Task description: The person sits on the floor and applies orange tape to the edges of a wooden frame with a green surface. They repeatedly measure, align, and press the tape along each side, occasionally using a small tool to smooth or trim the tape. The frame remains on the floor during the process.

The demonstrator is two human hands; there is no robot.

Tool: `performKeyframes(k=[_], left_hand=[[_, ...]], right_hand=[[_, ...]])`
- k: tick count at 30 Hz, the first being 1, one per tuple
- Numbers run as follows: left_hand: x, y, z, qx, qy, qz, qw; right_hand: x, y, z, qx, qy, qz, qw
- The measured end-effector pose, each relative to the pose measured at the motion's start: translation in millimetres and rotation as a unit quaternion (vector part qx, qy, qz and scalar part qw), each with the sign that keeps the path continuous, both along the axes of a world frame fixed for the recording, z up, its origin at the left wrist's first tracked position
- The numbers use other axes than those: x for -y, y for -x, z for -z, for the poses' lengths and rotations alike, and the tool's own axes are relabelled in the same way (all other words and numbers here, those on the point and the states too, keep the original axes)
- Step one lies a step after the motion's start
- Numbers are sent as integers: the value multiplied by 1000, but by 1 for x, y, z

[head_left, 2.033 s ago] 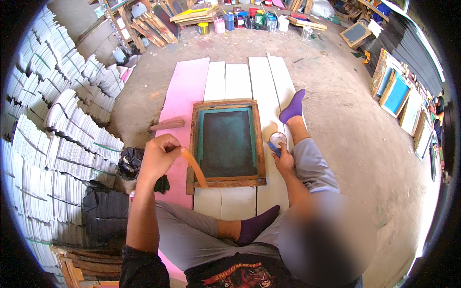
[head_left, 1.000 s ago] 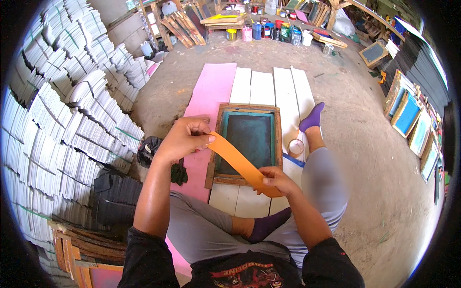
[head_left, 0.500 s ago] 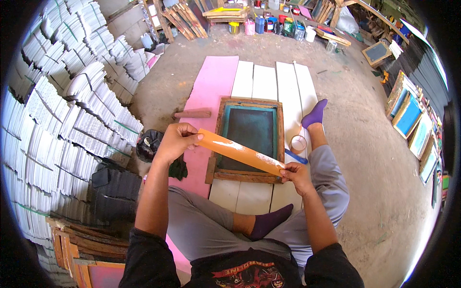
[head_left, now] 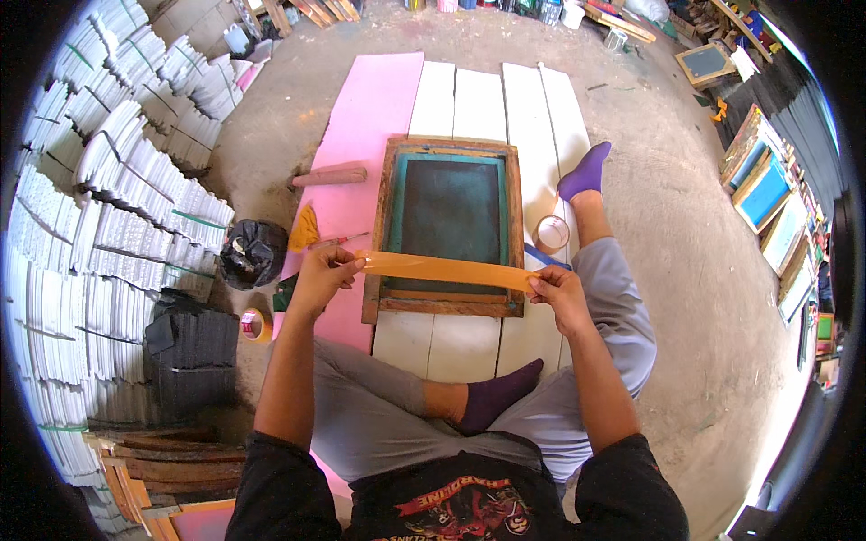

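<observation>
A strip of orange-brown tape (head_left: 442, 269) is stretched taut between my two hands, over the near end of a screen-printing frame (head_left: 390, 207). My left hand (head_left: 327, 278) pinches its left end, and my right hand (head_left: 557, 293) pinches the right end. The wooden frame lies flat and holds a dark mesh (head_left: 451, 209) with a teal border. Whether the tape touches the frame, I cannot tell. Right of the frame, a roll of tape (head_left: 551, 233) lies beside a blue strip-shaped tool (head_left: 547, 257).
Pink and white boards (head_left: 361, 108) lie under the frame, with a wooden roller-like piece (head_left: 332, 177) and a yellow cloth (head_left: 304, 227) at left. Nearby are a black bag (head_left: 253, 255) and another tape roll (head_left: 255, 325). Bundled white stacks (head_left: 126, 234) line the left side; framed screens (head_left: 767, 207) lean at right.
The tape has gone from slanting down to the right to nearly level. My left hand has lowered relative to my right, and the view has tilted down.
</observation>
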State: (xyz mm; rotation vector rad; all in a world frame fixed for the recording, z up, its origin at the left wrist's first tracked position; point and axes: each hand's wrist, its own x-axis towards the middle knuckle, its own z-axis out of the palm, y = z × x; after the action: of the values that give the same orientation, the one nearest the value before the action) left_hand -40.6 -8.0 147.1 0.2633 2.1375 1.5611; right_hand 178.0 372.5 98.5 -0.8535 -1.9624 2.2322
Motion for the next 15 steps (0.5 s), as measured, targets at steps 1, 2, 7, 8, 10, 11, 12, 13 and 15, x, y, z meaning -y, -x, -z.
performKeyframes(k=[1,2,7,8,10,11,12,13,15], left_hand=[[1,0,8,15,-8,-7,1000],[1,0,15,30,-16,-15,999],[2,6,60,76,-38,-39,996],[0,8,68,76,-38,-41,996],[-1,8,83,82,-31,-49,995],[-2,9,90,90,-27,-49,994],[3,7,93,95,-18,-58,994],[7,6,96,94,-7,-54,994],[5,6,99,92,13,-38,995]], right_hand=[[1,2,0,8,2,3,1000],[0,5,3,14,-3,3,1000],[-6,17,30,47,-57,-4,997],[-5,18,34,55,-64,-3,996],[-4,23,41,68,-73,-4,995],[-4,22,44,71,-75,-4,995],[-2,26,50,70,-75,-11,995],[1,28,55,65,-75,-17,995],[4,27,59,62,-97,-13,993]])
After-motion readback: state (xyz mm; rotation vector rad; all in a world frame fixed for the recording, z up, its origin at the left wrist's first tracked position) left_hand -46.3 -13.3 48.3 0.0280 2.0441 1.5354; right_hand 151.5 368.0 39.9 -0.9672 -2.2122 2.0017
